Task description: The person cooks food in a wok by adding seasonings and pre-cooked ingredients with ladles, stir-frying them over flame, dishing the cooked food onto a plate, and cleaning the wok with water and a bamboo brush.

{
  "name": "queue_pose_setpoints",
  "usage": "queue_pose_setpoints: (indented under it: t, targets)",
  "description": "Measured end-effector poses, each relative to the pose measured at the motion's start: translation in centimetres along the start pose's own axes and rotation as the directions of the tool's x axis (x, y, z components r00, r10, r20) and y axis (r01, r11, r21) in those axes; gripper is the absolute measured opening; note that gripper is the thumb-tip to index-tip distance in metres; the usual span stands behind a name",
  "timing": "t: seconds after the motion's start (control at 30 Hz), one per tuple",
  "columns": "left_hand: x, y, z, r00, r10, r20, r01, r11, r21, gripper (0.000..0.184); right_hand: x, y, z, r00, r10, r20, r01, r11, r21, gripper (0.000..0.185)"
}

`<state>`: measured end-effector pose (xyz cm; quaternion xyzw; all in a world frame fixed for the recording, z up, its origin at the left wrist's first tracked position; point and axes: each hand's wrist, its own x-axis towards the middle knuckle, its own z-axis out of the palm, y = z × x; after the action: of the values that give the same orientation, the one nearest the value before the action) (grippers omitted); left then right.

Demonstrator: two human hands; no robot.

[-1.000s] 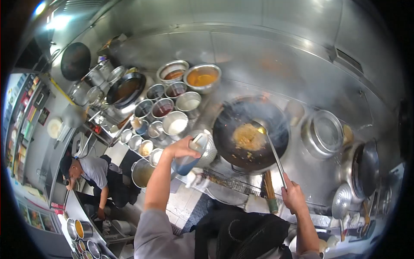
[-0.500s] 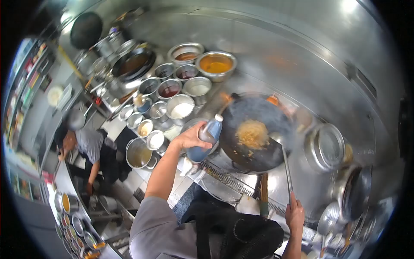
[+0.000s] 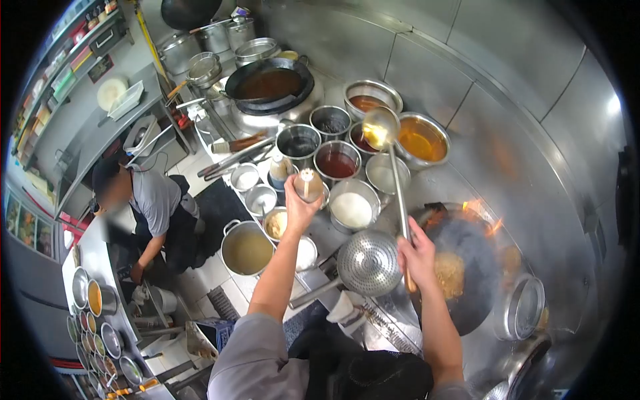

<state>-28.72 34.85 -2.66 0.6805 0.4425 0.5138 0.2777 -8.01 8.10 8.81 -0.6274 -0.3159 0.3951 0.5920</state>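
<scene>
My left hand (image 3: 302, 207) is wrapped round a bottle (image 3: 309, 185), seen nearly end-on, among the small metal pots. Another bottle with dark contents (image 3: 281, 172) stands just behind it. My right hand (image 3: 417, 255) grips a long-handled ladle (image 3: 397, 180) near the end of its handle. The ladle's bowl (image 3: 381, 127) is over the sauce pots, beside the pot of orange liquid (image 3: 423, 139). Right of my right hand, a smoking wok (image 3: 475, 313) holds a yellowish-brown food (image 3: 449, 275), partly hidden by my forearm. Flames (image 3: 481, 215) rise at its far rim.
A perforated strainer (image 3: 370, 262) lies left of the wok. Pots of dark red sauce (image 3: 337, 163) and white contents (image 3: 351, 209) stand close together. A large pot (image 3: 247, 248) is nearer me. At the left, another person (image 3: 153, 200) bends by a counter with several containers.
My left hand has moved the bottle away from the wok toward the sauce pots. My right hand has lifted the ladle out of the wok and over the pots. The view has swung left.
</scene>
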Motion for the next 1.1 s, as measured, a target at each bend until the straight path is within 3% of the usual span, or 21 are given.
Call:
queue_pose_setpoints:
  t: [0.07,0.2,0.27,0.37,0.4,0.47,0.5,0.57,0.7,0.83,1.0,1.1]
  targets:
    - [0.4,-1.6,0.2,0.996,-0.074,0.044,0.075,0.997,-0.026,0.096,6.2,-1.0,3.8,0.999,0.022,0.048,-0.022,1.0,-0.015,0.069]
    - [-0.1,-5.6,0.9,0.99,-0.014,0.144,0.0,0.996,0.094,0.107,16.6,-0.4,9.4,0.995,0.054,0.089,-0.042,0.99,-0.134,0.073]
    - [-0.5,-5.7,-0.2,0.989,-0.031,0.145,0.021,0.997,0.072,0.105,20.4,0.2,11.3,0.991,0.096,0.094,-0.071,0.969,-0.237,0.074]
    - [0.6,-7.1,-1.9,0.983,-0.185,0.016,0.185,0.968,-0.171,0.085,23.6,0.2,13.4,0.99,0.109,0.086,-0.078,0.949,-0.304,0.072]
    - [1.4,-8.0,-2.1,0.977,-0.193,-0.094,0.185,0.979,-0.084,0.083,24.3,0.3,13.9,0.988,0.127,0.082,-0.094,0.94,-0.327,0.071]
    - [3.4,-9.4,-2.6,0.984,0.03,-0.174,0.016,0.966,0.256,0.094,25.4,0.4,14.7,0.985,0.156,0.08,-0.119,0.93,-0.349,0.071]
    - [4.3,-9.6,-2.7,0.984,0.029,-0.174,0.017,0.966,0.257,0.094,25.9,0.4,14.9,0.98,0.182,0.08,-0.144,0.926,-0.348,0.071]
    - [5.8,-9.9,-2.7,1.0,0.023,-0.016,-0.016,0.948,0.317,0.109,26.6,0.0,15.2,0.976,0.206,0.075,-0.168,0.923,-0.345,0.071]
    - [7.4,-10.3,-2.2,0.996,-0.059,0.061,0.038,0.953,0.299,0.129,27.2,-0.3,14.9,0.964,0.247,0.101,-0.223,0.953,-0.206,0.073]
    - [7.7,-10.6,-1.9,0.995,-0.098,0.035,0.086,0.962,0.26,0.13,26.8,0.1,14.4,0.96,0.259,0.104,-0.254,0.965,-0.059,0.075]
    - [7.9,-9.7,-1.6,0.971,-0.239,0.018,0.227,0.941,0.252,0.128,25.6,0.6,14.4,0.974,0.206,0.091,-0.195,0.974,-0.116,0.072]
    - [7.9,-9.7,-1.4,0.969,-0.247,0.002,0.237,0.933,0.271,0.126,25.3,1.3,14.7,0.985,0.15,0.085,-0.13,0.969,-0.212,0.071]
